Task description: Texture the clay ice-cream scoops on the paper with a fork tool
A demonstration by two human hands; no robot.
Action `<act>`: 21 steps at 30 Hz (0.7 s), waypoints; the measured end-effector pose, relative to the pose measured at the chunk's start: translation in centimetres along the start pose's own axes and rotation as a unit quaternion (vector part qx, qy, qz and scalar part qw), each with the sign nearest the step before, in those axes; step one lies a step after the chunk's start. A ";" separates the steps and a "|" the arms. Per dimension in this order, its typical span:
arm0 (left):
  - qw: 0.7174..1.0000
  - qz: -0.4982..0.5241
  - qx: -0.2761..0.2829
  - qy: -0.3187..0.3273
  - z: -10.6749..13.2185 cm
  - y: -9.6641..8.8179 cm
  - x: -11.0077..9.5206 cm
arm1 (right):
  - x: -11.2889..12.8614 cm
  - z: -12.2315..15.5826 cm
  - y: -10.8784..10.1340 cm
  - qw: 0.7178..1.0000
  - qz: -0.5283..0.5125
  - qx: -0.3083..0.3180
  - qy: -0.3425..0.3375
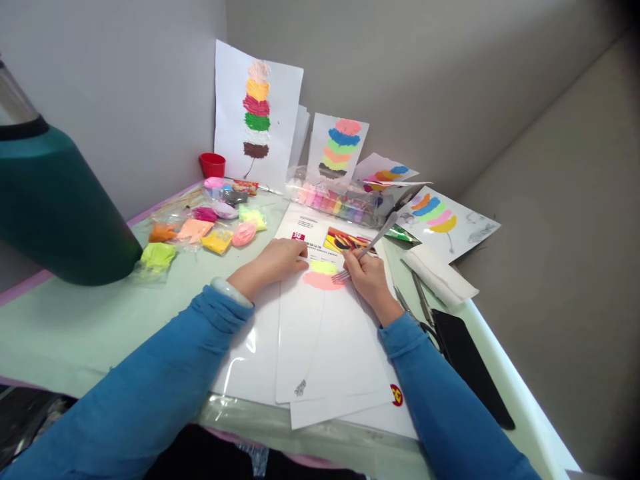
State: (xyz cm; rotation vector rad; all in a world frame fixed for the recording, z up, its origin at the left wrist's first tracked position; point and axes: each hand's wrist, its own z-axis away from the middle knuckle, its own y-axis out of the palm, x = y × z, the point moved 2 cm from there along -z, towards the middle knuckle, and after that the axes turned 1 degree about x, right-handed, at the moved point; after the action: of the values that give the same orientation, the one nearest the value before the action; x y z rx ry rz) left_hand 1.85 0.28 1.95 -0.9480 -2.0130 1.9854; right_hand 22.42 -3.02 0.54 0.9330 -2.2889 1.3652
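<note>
Here in the near middle, the white sheet (335,347) is lying flat; the right hand (369,275) is pinching a fork (384,231), its tines hovering at or touching the pink patch (316,281), I cannot tell which. Left, the left hand (281,259) is resting by the yellow patch (324,267), fingers bending, grip unclear. Farther left, clay packets (217,241) are spreading out; far back, a striped picture (257,107) is standing.

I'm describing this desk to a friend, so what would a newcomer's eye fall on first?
Probably the large teal bottle filling the left edge, then the tall white sheet with its stack of colour patches, upright at the back. In the middle, the fingers of the right hand hold a metal fork, its tines at the pink patch on the paper.
</note>
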 end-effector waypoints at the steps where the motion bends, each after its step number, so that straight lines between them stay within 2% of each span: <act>1: 1.000 0.000 0.001 -0.001 0.0 0.0 0.0 | 0.1 0.0 0.0 1.000 -0.005 -0.004 -0.001; 6: 1.000 -0.002 0.000 -0.007 0.0 0.0 0.0 | 0.7 0.2 0.3 1.000 -0.024 0.009 0.001; 9: 1.000 -0.002 0.000 -0.007 0.0 0.0 0.0 | 0.2 0.0 0.4 1.000 -0.010 0.016 0.008; 14: 1.000 -0.003 -0.001 -0.006 0.0 0.1 0.0 | -0.6 -0.2 0.1 1.000 -0.013 -0.017 0.015; 18: 1.000 -0.002 -0.002 -0.006 -0.1 0.2 0.1 | 0.1 0.0 0.3 0.999 -0.036 -0.017 0.018; 21: 1.000 -0.002 -0.005 -0.005 -0.2 0.3 0.2 | 0.5 0.1 0.6 1.000 -0.026 0.007 0.016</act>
State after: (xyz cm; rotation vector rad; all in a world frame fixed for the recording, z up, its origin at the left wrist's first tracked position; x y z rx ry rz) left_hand 1.85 0.51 1.60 -0.9377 -2.0302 1.9848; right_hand 21.62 -3.08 0.44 0.9619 -2.2190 1.3662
